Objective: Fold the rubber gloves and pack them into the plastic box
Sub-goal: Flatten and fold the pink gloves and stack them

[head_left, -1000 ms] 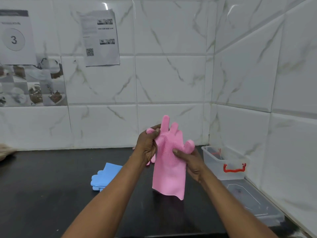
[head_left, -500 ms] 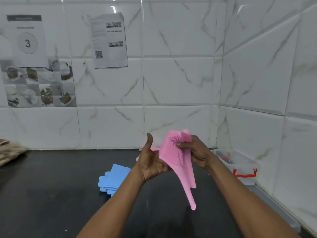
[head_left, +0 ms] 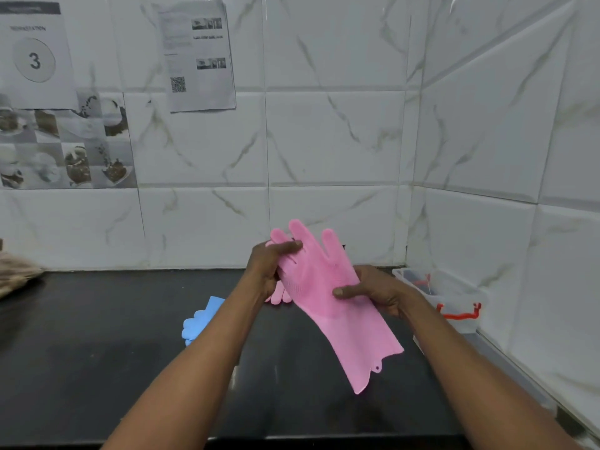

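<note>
I hold a pink rubber glove point(head_left: 328, 287) up above the black counter point(head_left: 97, 352), its fingers pointing up and its cuff hanging down to the right. My left hand point(head_left: 269, 267) grips it at the finger end. My right hand point(head_left: 373, 292) grips its palm part, thumb across the front. A second pink glove point(head_left: 279, 296) lies on the counter behind, mostly hidden by my left hand. A blue glove point(head_left: 199, 321) lies on the counter to the left, partly behind my left forearm. The clear plastic box point(head_left: 454, 293) with red handles stands open in the right corner.
White tiled walls close the back and the right side. Paper sheets point(head_left: 198, 56) hang on the back wall. A brownish object point(head_left: 16, 277) lies at the far left edge of the counter. A clear lid point(head_left: 418, 344) lies flat near the box, partly hidden by my right arm.
The glove was bunched between my hands half a second ago. Now it is spread out flat again, fingers up, with the cuff swung down to the right.
</note>
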The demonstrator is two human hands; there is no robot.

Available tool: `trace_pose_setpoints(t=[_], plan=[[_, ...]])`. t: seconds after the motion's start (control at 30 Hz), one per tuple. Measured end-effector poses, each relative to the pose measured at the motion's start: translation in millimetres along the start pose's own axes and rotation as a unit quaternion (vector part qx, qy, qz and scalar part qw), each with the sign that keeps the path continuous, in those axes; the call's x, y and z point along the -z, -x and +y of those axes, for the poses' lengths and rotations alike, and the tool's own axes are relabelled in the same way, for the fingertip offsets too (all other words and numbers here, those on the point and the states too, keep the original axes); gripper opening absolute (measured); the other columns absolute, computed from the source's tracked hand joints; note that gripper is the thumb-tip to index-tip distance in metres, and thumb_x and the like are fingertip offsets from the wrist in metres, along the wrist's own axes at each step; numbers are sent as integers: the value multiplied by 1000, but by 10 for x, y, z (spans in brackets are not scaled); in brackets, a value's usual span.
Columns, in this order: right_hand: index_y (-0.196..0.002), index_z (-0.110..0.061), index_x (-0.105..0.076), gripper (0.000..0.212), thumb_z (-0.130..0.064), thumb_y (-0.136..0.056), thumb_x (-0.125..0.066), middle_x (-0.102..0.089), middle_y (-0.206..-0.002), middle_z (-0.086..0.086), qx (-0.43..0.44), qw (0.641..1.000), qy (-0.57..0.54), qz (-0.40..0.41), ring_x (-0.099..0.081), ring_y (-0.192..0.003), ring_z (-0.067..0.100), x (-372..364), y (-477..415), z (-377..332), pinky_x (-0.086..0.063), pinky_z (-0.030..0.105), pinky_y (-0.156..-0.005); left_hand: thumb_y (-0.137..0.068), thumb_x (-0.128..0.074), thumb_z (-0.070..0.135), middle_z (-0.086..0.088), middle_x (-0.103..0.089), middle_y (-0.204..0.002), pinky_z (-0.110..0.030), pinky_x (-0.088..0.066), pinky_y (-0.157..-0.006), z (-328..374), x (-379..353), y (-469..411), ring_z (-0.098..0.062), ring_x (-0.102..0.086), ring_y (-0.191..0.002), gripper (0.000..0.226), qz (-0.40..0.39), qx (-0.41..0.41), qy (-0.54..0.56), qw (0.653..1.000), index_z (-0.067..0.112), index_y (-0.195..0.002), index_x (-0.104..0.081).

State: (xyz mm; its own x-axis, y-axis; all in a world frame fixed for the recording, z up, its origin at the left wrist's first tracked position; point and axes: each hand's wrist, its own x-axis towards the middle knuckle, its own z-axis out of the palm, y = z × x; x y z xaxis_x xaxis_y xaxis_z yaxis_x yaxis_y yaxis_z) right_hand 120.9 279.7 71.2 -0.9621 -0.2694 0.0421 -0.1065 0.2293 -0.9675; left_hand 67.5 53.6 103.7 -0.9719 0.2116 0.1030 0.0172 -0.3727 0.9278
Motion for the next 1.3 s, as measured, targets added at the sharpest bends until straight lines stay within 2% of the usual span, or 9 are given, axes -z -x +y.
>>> trace_pose_setpoints(t=[0.2,0.3,0.43,0.5,0.67,0.87,1.07,1.17,1.3], plan=[[-119,-13,-61,57,-12,-67,-85,-68,-114,12,-100,994,49,-4,-62,-111,30,39,191,573,-56,47,-92,-72,-80,0,-19,-73,-95,-43,-58,-84,118,-18,4,-30,-72,-84,27,41,17,67,997,-1,-97,-71],[-119,-3,-63,56,-9,-68,-84,-69,-114,18,-87,995,-2,46,-65,-108,35,277,317,501,-53,51,-94,-74,-77,4,-14,-73,-84,-38,-59,-71,45,243,64,-26,-70,-69,15,86,37,53,994,5,-87,-69],[-115,5,-63,47,3,-71,-79,-72,-105,20,-127,978,-47,158,-69,-97,33,421,428,492,-60,41,-76,-78,-72,1,-16,-68,-96,-49,-57,-78,-449,709,266,-30,-65,-76,28,106,153,-73,980,3,-104,-64],[-110,5,-63,38,6,-75,-75,-71,-106,22,-183,960,-21,209,-68,-98,36,314,447,579,-59,44,-77,-78,-71,-3,-18,-67,-97,-47,-61,-59,-704,831,393,-32,-66,-77,34,129,203,-132,962,-1,-110,-59],[-98,5,-61,23,-6,-82,-74,-64,-93,19,-253,894,159,334,-62,-84,30,-2,447,814,-46,30,-59,-90,-63,10,-20,-64,-106,-40,-60,-54,-928,925,447,-32,-66,-89,19,157,150,-302,928,-1,-105,-61],[-87,3,-65,17,-12,-85,-71,-66,-83,18,-224,848,255,407,-66,-56,29,-95,564,1022,-59,38,-60,-91,-57,11,-9,-66,-84,-33,-50,-62,-1063,906,532,-23,-60,-75,10,127,13,-536,834,8,-91,-67],[-115,-8,-65,30,-22,-89,-69,-67,-117,11,-151,836,338,405,-67,-86,24,-201,597,1139,-50,30,-80,-90,-44,0,-4,-43,-74,-30,-28,-54,-1266,842,582,-18,-38,-67,21,155,-58,-628,760,12,-75,-36],[-111,-12,-62,28,-26,-88,-69,-68,-113,8,-150,821,379,400,-65,-96,21,-260,620,1137,-43,24,-76,-93,-43,5,-6,-53,-92,-34,-44,-62,-1274,807,626,-26,-55,-81,13,141,-56,-664,732,13,-85,-49],[-125,-19,-56,35,-33,-93,-58,-55,-133,8,-111,693,606,374,-55,-116,23,-369,654,1165,-46,33,-92,-78,-70,4,-6,-60,-107,-32,-44,-67,-1224,724,692,-26,-59,-93,13,111,-206,-786,573,15,-84,-68]])
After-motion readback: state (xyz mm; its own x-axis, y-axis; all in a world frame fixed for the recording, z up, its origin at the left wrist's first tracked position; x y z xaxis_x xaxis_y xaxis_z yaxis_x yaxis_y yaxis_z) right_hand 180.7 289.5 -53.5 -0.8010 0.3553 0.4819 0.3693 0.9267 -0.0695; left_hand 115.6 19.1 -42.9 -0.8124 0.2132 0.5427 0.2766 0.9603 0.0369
